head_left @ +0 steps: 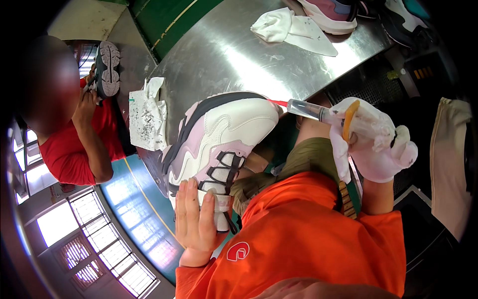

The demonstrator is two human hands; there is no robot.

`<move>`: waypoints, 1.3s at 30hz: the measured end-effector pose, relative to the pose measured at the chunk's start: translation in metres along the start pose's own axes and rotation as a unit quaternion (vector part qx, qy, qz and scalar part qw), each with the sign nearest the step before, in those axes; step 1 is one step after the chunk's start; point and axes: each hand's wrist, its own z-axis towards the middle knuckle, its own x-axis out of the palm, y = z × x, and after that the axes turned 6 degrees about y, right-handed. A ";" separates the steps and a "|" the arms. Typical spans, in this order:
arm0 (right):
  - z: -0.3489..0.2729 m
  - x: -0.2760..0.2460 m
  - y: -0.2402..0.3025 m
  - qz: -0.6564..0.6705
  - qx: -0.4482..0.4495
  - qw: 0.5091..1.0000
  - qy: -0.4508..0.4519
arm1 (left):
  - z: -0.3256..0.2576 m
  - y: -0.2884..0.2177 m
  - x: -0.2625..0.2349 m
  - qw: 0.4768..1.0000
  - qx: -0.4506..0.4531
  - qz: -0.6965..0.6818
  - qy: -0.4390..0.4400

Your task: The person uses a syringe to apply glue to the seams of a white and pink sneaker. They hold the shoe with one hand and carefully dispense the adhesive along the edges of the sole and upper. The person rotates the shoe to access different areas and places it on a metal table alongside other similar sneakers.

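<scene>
A white and pale purple sneaker with a dark sole edge lies tilted in front of me, toe to the right. My bare left hand grips it at the heel and collar, its fingers laid along the side. In a white glove, my right hand is closed round a clear syringe. The syringe's thin red tip points left and meets the toe where the upper joins the sole, or nearly so. An orange-yellow band crosses the gloved fingers.
A shiny metal table spans the far side. On it lie a crumpled white cloth, a stained white cloth and other shoes. At left, a person in red handles a dark shoe.
</scene>
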 end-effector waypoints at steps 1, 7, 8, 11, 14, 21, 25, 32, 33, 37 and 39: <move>0.000 0.005 0.002 0.017 0.000 1.000 0.000 | -0.001 0.001 0.000 1.000 0.004 0.001 0.000; -0.001 0.032 0.002 0.045 0.021 0.999 -0.001 | 0.006 0.011 -0.008 0.999 -0.004 -0.029 0.021; -0.002 0.032 -0.002 0.042 0.016 0.999 0.005 | 0.011 0.013 -0.013 0.998 -0.008 -0.045 0.032; -0.005 0.023 -0.020 0.030 -0.019 0.998 0.057 | 0.024 0.024 -0.016 0.994 -0.016 -0.091 0.049; 0.002 0.014 -0.022 0.023 -0.017 0.986 0.164 | 0.041 0.035 -0.025 0.988 -0.038 -0.139 0.059; 0.030 -0.008 -0.058 -0.132 -0.223 0.925 0.277 | 0.077 0.071 -0.024 0.956 -0.072 -0.269 0.091; 0.027 -0.017 -0.093 -0.141 -0.266 0.929 0.215 | 0.087 0.091 -0.027 0.912 -0.142 -0.354 0.154; 0.022 -0.022 -0.117 -0.210 -0.263 0.933 0.128 | 0.097 0.124 -0.022 0.889 -0.140 -0.359 0.248; 0.029 -0.018 -0.102 -0.198 -0.308 0.917 0.159 | 0.101 0.113 -0.038 0.886 -0.160 -0.359 0.248; 0.023 -0.025 -0.095 -0.183 -0.298 0.931 0.104 | 0.066 0.081 -0.026 0.943 -0.098 -0.281 0.151; 0.035 -0.013 -0.080 -0.172 -0.241 0.955 0.032 | 0.055 0.054 -0.028 0.975 -0.053 -0.184 0.116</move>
